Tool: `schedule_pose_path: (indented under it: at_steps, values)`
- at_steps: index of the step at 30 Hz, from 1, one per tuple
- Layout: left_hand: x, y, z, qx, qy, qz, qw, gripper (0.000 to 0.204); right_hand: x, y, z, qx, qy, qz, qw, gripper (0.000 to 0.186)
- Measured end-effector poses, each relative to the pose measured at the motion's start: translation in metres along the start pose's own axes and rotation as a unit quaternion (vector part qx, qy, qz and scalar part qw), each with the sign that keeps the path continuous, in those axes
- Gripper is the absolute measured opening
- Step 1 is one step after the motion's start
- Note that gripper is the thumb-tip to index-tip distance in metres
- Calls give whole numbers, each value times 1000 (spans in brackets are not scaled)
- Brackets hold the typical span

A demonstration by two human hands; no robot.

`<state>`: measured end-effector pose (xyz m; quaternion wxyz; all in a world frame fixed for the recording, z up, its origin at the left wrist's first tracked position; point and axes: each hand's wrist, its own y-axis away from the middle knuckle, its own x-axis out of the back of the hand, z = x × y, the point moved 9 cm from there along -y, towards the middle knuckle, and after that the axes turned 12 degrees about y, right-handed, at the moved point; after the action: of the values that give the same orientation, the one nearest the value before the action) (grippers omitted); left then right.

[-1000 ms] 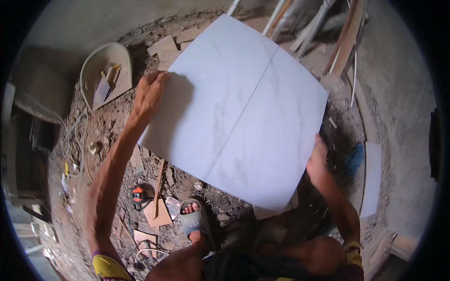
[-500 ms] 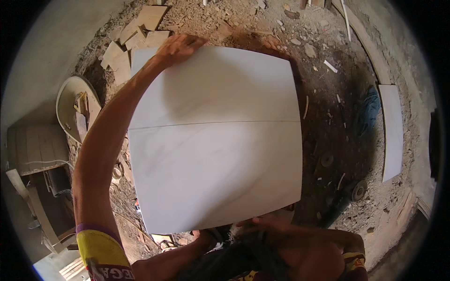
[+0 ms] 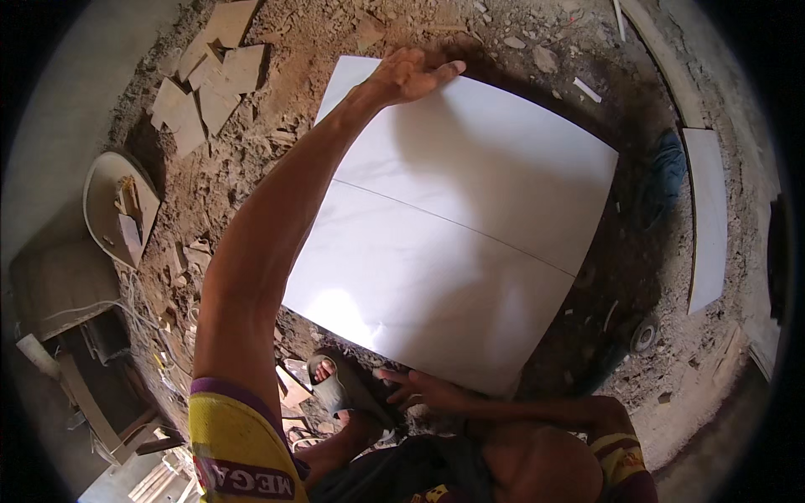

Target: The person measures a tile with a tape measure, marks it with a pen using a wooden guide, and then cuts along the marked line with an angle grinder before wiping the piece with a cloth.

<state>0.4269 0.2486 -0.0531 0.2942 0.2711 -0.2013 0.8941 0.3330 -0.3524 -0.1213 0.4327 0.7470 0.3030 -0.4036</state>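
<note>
A white tile (image 3: 461, 201), crossed by a thin line (image 3: 457, 224), spans the middle of my remote view, over rubble. I judge the step in hand to be positioning the tile; the next move seems to call for a steadying grip on its near edge. The left hand (image 3: 408, 77) lies across the tile's far edge, fingers bent over it and one stretched along it; the tips are partly hidden, and I cannot tell how firm the hold is. The right hand (image 3: 428, 394) waits at the near edge, fingers half spread, nothing seen in them; I cannot tell whether they touch. Right of the tile: a strip (image 3: 707, 218).
</note>
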Motion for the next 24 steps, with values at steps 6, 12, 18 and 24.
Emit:
schedule_pose_path:
  at_steps: [6,12,18,24]
  values:
    - [-15,29,15,-333,-399,132,844,39,-25,-27,-12,-34,-27,-6,999,56]
    - [-39,8,27,83,-32,-50,995,54,-24,-12,-29,-68,15,-11,998,58]
    - [43,100,77,50,72,265,960,43,-53,35,-286,97,691,39,716,36]
    - [63,502,114,332,-43,776,535,55,88,106,-549,254,763,520,288,44]
